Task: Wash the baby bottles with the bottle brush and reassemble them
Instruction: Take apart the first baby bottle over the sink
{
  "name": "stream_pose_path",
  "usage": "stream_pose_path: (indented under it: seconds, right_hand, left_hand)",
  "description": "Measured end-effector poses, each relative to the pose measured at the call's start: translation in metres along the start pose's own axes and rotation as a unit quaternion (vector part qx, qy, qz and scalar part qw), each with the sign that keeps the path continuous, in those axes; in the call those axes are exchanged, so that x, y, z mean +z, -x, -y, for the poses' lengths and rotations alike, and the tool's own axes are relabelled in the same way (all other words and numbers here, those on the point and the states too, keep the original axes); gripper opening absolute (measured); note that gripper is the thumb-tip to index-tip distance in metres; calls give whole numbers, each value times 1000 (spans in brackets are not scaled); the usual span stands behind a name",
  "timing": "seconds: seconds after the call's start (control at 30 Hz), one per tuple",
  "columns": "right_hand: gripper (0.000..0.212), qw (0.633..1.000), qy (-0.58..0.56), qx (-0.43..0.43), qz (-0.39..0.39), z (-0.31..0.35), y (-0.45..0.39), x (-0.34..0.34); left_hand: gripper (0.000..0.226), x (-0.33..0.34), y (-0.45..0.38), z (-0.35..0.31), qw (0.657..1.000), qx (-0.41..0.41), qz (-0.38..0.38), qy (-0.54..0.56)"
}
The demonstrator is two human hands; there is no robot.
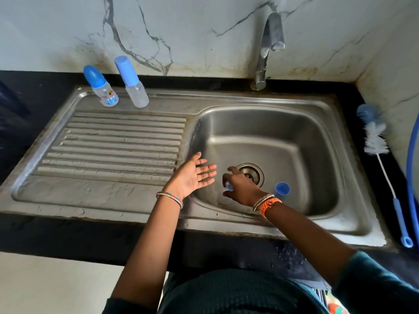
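Note:
Two capped baby bottles stand at the back of the steel drainboard: a printed bottle (102,88) with a rounded blue cap, and a plain clear bottle (133,83) with a tall blue cap. Inside the sink basin (301,132), my right hand (241,186) holds a small clear and blue bottle part (228,186) close to the drain (251,174). A clear bottle body (224,199) lies blurred under that hand. A blue cap (281,191) sits on the basin floor beside my right wrist. My left hand (195,175) hovers palm up at the basin's left edge, holding nothing.
The bottle brush (374,141), white bristles and blue handle, lies on the dark counter right of the sink. A blue hose (411,155) hangs at the far right. The tap (268,46) rises behind the basin. The ribbed drainboard (113,143) fills the left.

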State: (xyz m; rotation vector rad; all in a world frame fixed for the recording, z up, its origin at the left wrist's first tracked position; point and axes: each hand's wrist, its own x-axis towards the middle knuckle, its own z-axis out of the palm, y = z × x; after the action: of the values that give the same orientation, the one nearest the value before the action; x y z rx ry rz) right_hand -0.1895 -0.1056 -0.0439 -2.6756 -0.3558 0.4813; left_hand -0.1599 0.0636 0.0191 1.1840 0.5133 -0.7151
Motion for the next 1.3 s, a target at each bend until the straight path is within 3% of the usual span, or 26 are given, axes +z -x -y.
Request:
stream_pose_path:
  seconds: [0.17, 0.27, 0.37, 0.47, 0.57, 0.7, 1.03, 1.3]
  right_hand:
    - [27, 991, -77, 67, -86, 3, 12, -28]
    - [23, 965, -176, 135, -140, 7, 16, -57]
    - [24, 910, -357, 135, -164, 21, 22, -92]
    - [37, 845, -516, 83, -113, 37, 28, -126]
    - [41, 751, -654, 48, -82, 40, 32, -151]
    - [36, 679, -731, 30, -62, 36, 42, -158]
    - [30, 669, -736, 39, -98, 29, 53, -140]
    - [26, 735, -635, 77, -227, 39, 55, -149]
  left_hand:
    - [13, 6, 0, -1, 996, 32, 8, -79]
    - [12, 14, 2, -5, 989, 46, 39, -137]
    - [19, 30, 11, -12, 979, 76, 128, -141]
    - [29, 52, 19, -25, 969, 116, 194, -101]
    - [10, 67, 22, -37, 966, 193, 137, -101]
    - [6, 67, 27, -48, 965, 223, 126, -53]
    - [2, 76, 35, -39, 966, 197, 118, -115]
    - [8, 88, 39, -38, 953, 240, 135, -123]
